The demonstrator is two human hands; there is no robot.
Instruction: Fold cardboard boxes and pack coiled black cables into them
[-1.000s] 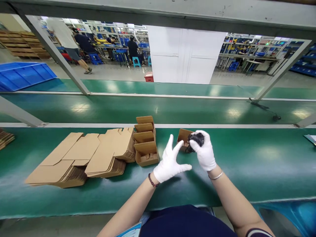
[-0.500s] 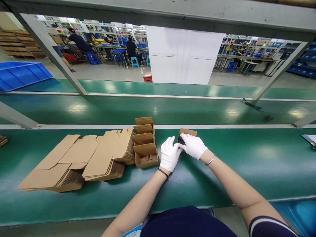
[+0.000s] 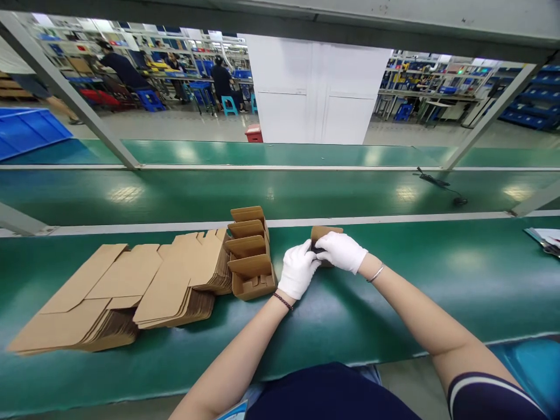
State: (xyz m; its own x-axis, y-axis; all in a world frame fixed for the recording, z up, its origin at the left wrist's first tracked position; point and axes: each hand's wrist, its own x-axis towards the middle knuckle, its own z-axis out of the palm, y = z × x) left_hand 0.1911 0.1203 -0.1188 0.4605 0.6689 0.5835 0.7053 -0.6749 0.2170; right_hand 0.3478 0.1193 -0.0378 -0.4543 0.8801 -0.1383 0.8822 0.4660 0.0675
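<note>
Both my hands wear white gloves and meet at a small open cardboard box (image 3: 322, 233) on the green work surface (image 3: 394, 291). My left hand (image 3: 298, 270) curls against the box's left side. My right hand (image 3: 342, 251) is closed over a small black object (image 3: 314, 249), pressing it into the box mouth; only a sliver of the object shows between the gloves. Just left of my hands stands a row of several open-topped folded boxes (image 3: 250, 256).
Two fanned stacks of flat cardboard blanks (image 3: 126, 286) lie at the left. A green conveyor belt (image 3: 280, 192) runs behind a white strip. A black cable (image 3: 437, 184) lies at the far right, papers (image 3: 545, 238) at the right edge. People work at benches in the background.
My right hand carried the black object down from mid-air into the small box. My left hand, spread open a second ago, has closed in against the box.
</note>
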